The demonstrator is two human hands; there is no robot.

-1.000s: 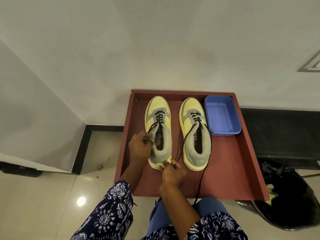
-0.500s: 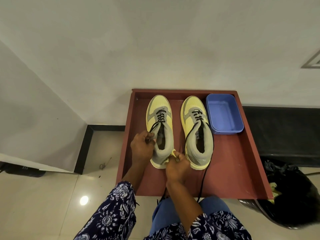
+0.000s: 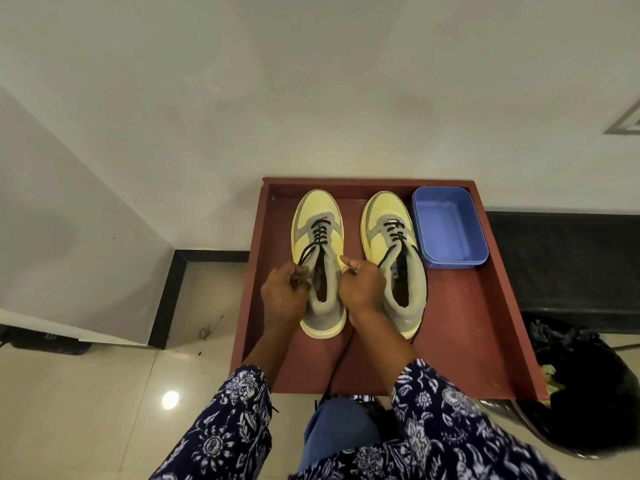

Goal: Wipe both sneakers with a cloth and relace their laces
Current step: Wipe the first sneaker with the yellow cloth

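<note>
Yellow-and-grey left sneaker and right sneaker stand side by side on the red tabletop, toes toward the wall. Left hand — fingers pinching the left sneaker's black lace. Right hand — fingers curled at its collar; what they hold is unclear. Blue tub just beside the right sneaker.

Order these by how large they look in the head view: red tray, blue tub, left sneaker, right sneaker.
1. red tray, clearly the largest.
2. left sneaker and right sneaker: they look alike, so I give no order between them.
3. blue tub, the smallest.
</note>
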